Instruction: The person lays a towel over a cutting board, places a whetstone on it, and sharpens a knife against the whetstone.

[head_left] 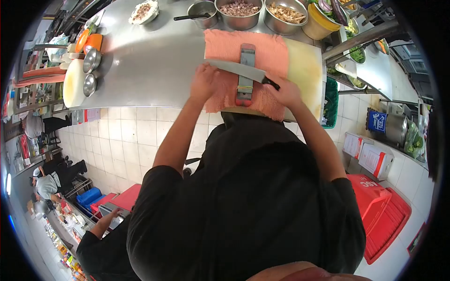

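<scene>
A chef's knife (241,70) with a wide blade lies crosswise over a grey whetstone (247,58). The stone sits in a red holder with rubber bands near its close end. Under it is a pink towel (269,44), spread over a yellowed cutting board (302,70). My right hand (285,92) is closed around the black handle. At the other end of the blade, my left hand (204,82) has its curled fingers on the tip; the exact grip of its fingertips is partly hidden.
Along the table's back stand metal bowls of chopped food (239,8), a pot with a black-handled utensil (202,13) and a yellow bucket (321,25). Two small steel bowls (92,61) are at the left. A red bin (375,201) is behind me; other people (108,248) are nearby.
</scene>
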